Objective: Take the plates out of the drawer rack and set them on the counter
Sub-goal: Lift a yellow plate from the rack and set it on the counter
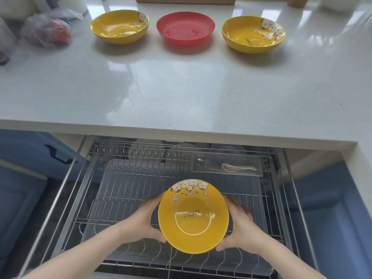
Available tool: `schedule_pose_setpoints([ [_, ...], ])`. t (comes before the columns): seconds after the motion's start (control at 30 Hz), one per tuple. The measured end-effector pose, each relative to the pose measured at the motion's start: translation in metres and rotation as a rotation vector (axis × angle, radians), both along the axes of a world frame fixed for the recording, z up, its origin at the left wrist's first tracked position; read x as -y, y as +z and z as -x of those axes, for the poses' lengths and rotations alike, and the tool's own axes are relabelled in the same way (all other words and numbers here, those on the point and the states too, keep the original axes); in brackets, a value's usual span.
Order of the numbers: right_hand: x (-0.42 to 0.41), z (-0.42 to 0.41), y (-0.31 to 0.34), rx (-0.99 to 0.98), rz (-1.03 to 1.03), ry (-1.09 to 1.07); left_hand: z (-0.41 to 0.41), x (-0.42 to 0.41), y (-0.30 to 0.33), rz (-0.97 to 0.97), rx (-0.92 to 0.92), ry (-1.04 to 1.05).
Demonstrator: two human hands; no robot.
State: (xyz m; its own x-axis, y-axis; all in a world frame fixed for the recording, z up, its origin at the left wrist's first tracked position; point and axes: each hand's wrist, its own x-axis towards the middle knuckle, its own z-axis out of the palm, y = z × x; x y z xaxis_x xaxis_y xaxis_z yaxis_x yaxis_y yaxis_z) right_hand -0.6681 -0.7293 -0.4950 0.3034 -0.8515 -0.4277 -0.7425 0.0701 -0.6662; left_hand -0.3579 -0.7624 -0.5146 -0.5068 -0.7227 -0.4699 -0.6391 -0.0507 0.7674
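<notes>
Low in the frame, above the drawer rack [124, 190], yellow plate [193, 216] (FAMILY inside) gripped by left hand [145, 222] and right hand [239, 228], three more plates along the counter [161, 87] at top.

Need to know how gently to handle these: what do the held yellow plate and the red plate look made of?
Yellow plate: probably glazed ceramic, glossy with printed pictures. Red plate: ribbed inside, duller sheen, perhaps plastic or melamine; hard to tell from here.

Two bare forearms are seen, with no sleeves, rings or watch worn. The left hand [145, 220] and right hand [239, 224] are ungloved.
</notes>
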Motion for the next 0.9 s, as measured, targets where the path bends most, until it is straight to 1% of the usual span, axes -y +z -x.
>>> schedule_pose_setpoints([
  [0.23, -0.012, 0.008, 0.041, 0.106, 0.007, -0.015, -0.003, -0.014, 0.052, 0.01, -0.057, 0.069],
  [0.5, -0.006, -0.019, 0.131, 0.228, 0.082, 0.045, -0.036, -0.035, 0.15, 0.087, -0.068, 0.171],
  [0.7, 0.038, -0.059, 0.192, 0.221, 0.114, 0.116, -0.076, -0.01, 0.216, 0.181, -0.033, 0.249],
  [0.9, 0.109, -0.102, 0.214, 0.2, 0.137, 0.166, -0.118, 0.045, 0.236, 0.217, -0.012, 0.276],
])
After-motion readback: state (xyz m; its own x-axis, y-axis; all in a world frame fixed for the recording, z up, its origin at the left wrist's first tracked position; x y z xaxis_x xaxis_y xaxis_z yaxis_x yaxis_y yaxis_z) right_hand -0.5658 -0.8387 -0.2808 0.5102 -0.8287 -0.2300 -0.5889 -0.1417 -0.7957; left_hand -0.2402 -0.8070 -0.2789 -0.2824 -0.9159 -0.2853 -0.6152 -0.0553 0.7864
